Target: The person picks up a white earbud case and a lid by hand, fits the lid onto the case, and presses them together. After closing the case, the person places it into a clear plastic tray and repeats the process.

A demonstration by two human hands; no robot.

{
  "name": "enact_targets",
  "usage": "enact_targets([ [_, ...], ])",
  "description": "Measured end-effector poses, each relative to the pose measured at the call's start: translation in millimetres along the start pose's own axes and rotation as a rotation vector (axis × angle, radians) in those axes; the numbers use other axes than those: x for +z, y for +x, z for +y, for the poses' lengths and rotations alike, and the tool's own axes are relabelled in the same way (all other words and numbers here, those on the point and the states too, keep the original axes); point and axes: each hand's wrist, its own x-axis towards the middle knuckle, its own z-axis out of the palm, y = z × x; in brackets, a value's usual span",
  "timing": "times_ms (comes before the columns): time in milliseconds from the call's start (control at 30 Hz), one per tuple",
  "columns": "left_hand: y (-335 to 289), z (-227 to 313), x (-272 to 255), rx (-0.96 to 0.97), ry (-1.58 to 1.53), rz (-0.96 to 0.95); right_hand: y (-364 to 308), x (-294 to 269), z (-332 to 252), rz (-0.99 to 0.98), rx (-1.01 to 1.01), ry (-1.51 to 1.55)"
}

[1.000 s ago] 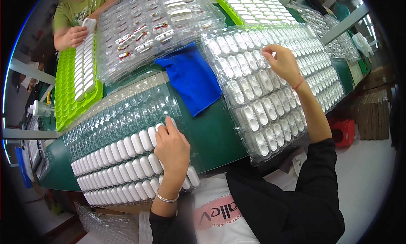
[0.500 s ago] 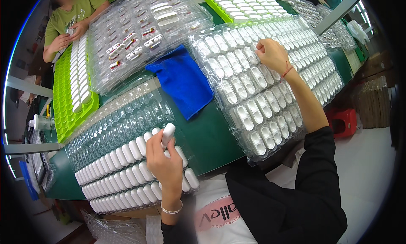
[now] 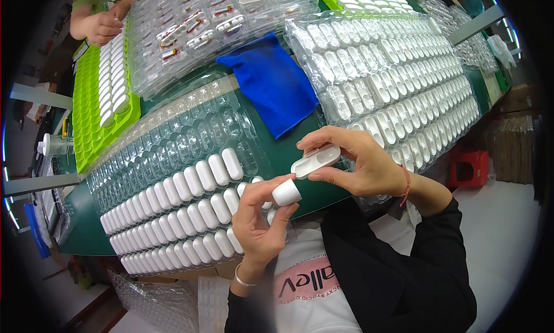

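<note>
My left hand (image 3: 258, 226) grips a smooth white rounded casing (image 3: 286, 192) between thumb and fingers, with one end facing me. Just up and to the right, my right hand (image 3: 372, 166) pinches an oblong white shell (image 3: 316, 162), its hollow inner side showing. The two pieces are close together, over the near edge of the table; whether they touch I cannot tell. Under and left of my left hand lies a clear plastic tray (image 3: 167, 138), its nearer rows filled with white oblong casings. Beyond my right hand is another clear tray (image 3: 293, 28) holding rows of open white shells.
A blue cloth (image 3: 274, 91) lies between the trays on the green table (image 3: 314, 201). Clear trays of small parts (image 3: 151, 73) are stacked behind it. At the far left, a co-worker's hand (image 3: 103, 28) is above a green tray (image 3: 86, 117). A red stool (image 3: 468, 167) stands right.
My right hand has come back from the right tray toward my left hand, now with a white shell. My left hand has moved right with its casing. The view has shifted slightly.
</note>
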Motion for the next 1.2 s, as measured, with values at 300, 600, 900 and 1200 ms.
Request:
enact_targets([
  [300, -11.3, -2.6, -12.0, -0.147, -0.249, -0.011, 2.9, 30.6, 6.6, -0.064, 0.347, 0.723],
  [600, -16.0, -13.1, -23.6, -0.178, -0.371, -0.024, -1.1, 36.8, 2.8, -0.192, 0.345, 0.777],
  [900, -16.5, -12.3, -22.6, -0.186, -0.369, -0.012, -0.3, 38.7, 3.8, -0.202, 0.341, 0.762],
  [1200, -19.9, -13.8, -22.0, -0.189, -0.365, 0.04, -1.0, 41.5, 3.8, -0.146, 0.329, 0.747],
])
